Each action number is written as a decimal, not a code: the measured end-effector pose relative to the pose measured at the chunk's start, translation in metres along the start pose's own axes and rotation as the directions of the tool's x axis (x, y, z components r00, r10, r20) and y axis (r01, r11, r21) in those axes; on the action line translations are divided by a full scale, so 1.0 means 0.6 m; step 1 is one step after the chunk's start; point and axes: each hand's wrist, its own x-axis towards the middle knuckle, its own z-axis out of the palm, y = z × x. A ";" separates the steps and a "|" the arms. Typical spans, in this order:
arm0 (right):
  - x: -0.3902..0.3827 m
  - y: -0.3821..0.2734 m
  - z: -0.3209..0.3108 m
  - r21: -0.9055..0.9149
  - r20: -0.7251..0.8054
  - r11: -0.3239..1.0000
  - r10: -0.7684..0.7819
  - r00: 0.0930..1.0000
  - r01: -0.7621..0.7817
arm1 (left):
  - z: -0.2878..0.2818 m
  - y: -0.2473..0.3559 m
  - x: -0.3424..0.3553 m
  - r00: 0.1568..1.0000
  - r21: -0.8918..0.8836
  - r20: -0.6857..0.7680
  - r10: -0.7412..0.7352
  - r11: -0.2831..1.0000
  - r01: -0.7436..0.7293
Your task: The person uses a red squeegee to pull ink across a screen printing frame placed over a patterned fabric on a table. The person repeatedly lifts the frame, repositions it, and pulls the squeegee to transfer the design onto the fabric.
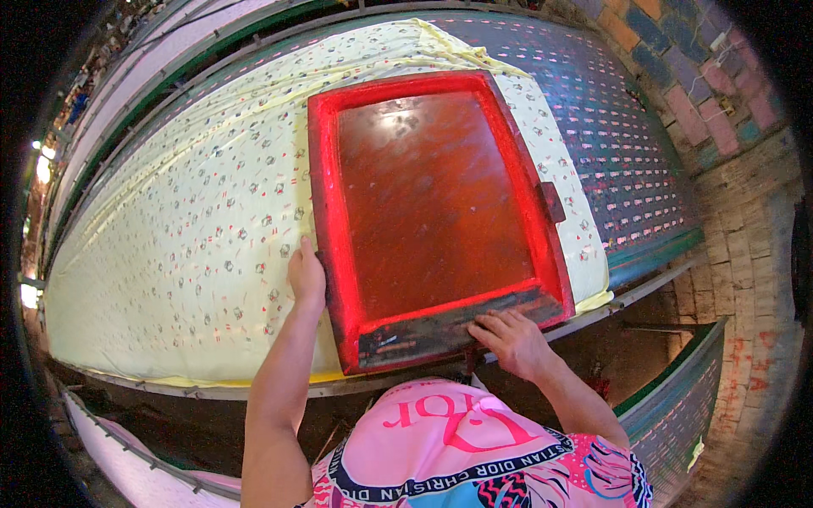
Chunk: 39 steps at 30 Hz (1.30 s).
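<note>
A screen printing frame (330, 212) with red-smeared borders lies flat on pale yellow fabric (195, 229) printed with small scattered motifs. Its mesh (436, 195) looks dark reddish-brown and shiny. My left hand (307, 275) grips the frame's left side, thumb pointing away from me, its other fingers mostly hidden. At the near edge, toward the right corner, my right hand (513, 342) curls its fingers over the frame's dark-stained bar. A small dark block (551, 201) juts from the frame's right side.
The fabric covers a long table whose dark, pink-marked surface (618, 144) shows at the right. A metal rail (648, 286) runs along the near edge. Neighbouring tables stand behind (144, 80) and on my side (677, 402). Brick flooring (732, 229) lies at the right.
</note>
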 end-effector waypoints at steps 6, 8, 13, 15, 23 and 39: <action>0.104 -0.039 -0.010 -0.092 0.138 0.995 0.060 0.989 -0.048 | -0.002 0.024 -0.017 0.999 -0.005 0.001 0.040 0.999 -0.040; 0.121 -0.039 -0.019 -0.095 0.208 0.991 0.108 0.972 -0.090 | -0.002 0.023 -0.019 0.998 0.010 0.011 0.056 0.998 -0.057; 0.109 -0.067 -0.030 -0.102 0.246 0.985 0.162 0.956 -0.141 | -0.004 0.005 -0.007 0.997 0.041 0.019 0.075 0.996 -0.076; 0.091 -0.079 -0.017 -0.121 0.210 0.983 0.164 0.964 -0.141 | 0.002 -0.013 0.002 0.995 0.088 -0.006 0.102 0.991 -0.101; 0.087 -0.055 0.038 -0.224 -0.004 0.974 0.027 1.000 -0.027 | 0.008 -0.018 0.014 0.996 -0.023 0.051 0.070 0.997 -0.069; 0.519 0.226 0.035 -0.268 -0.159 0.956 0.081 0.984 -0.122 | 0.000 0.013 -0.025 0.984 -0.059 -0.126 0.125 0.989 -0.133</action>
